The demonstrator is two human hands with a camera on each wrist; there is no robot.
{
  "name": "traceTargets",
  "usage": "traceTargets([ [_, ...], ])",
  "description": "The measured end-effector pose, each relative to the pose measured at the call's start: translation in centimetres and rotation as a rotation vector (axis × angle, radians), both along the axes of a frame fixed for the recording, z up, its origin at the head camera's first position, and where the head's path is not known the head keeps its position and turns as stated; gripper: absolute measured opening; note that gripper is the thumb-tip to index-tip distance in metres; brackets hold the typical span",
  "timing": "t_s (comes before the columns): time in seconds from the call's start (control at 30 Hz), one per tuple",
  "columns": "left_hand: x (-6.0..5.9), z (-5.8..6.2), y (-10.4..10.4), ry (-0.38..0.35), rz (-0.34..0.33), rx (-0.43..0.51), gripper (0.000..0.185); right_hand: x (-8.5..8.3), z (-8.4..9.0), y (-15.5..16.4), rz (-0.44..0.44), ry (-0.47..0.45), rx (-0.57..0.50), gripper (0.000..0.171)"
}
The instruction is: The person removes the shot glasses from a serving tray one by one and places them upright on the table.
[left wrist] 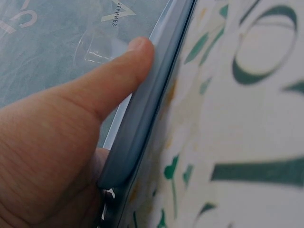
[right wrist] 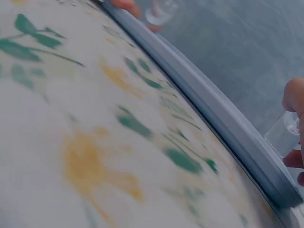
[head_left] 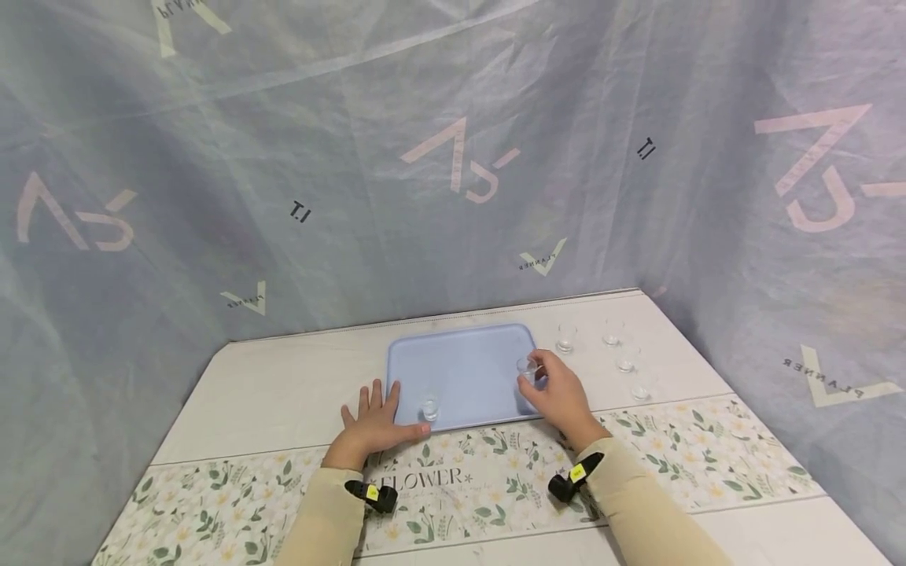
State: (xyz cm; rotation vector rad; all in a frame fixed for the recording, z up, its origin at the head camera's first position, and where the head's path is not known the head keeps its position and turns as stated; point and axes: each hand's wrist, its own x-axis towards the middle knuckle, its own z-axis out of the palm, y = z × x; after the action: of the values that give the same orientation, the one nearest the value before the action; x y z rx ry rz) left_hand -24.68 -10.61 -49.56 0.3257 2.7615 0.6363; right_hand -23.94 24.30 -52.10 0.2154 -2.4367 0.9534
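Right hand (head_left: pixel 561 393) pinches a small clear glass (head_left: pixel 527 369) by its rim, over the tray's (head_left: pixel 467 358) right edge. Left hand (head_left: pixel 375 420) lies flat, fingers straight, thumb pressing the tray's near rim; second glass (head_left: pixel 429 406) sits just beyond that thumb. Four more glasses (head_left: pixel 623 363) stand right of the grip.

Clear glass cup (head_left: pixel 527 367), matt plastic tray (head_left: pixel 467 369)

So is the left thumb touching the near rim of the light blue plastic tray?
Touching. The left wrist view shows the left hand's thumb pressed flat along the light blue plastic tray's rim, with no gap.
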Motion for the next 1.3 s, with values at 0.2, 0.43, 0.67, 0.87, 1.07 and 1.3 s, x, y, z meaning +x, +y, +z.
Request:
traceTargets([
  [0.2,0.0,0.2,0.1,0.006,-0.003,-0.021,0.119,0.0,0.1,1.8,-0.074,-0.038,-0.029,0.037],
  [0.43,0.0,0.3,0.3,0.019,-0.009,-0.017,0.119,0.0,0.1,3.3,-0.125,-0.041,-0.061,0.039],
  [0.67,0.0,0.0,0.1,0.018,-0.005,-0.014,0.118,-0.4,-0.1,4.3,-0.176,-0.057,-0.093,0.042],
  [0.87,0.1,0.2,0.1,0.010,0.002,-0.001,0.121,-0.5,0.1,5.0,-0.256,-0.109,-0.103,0.044],
  [1.07,0.0,-0.4,0.0,0.004,0.002,-0.005,0.128,-0.6,0.0,5.4,-0.290,-0.123,-0.126,0.042],
  [1.3,-0.2,-0.6,-0.1,0.015,0.002,-0.018,0.123,-0.9,-0.2,5.7,-0.330,-0.153,-0.122,0.042],
])
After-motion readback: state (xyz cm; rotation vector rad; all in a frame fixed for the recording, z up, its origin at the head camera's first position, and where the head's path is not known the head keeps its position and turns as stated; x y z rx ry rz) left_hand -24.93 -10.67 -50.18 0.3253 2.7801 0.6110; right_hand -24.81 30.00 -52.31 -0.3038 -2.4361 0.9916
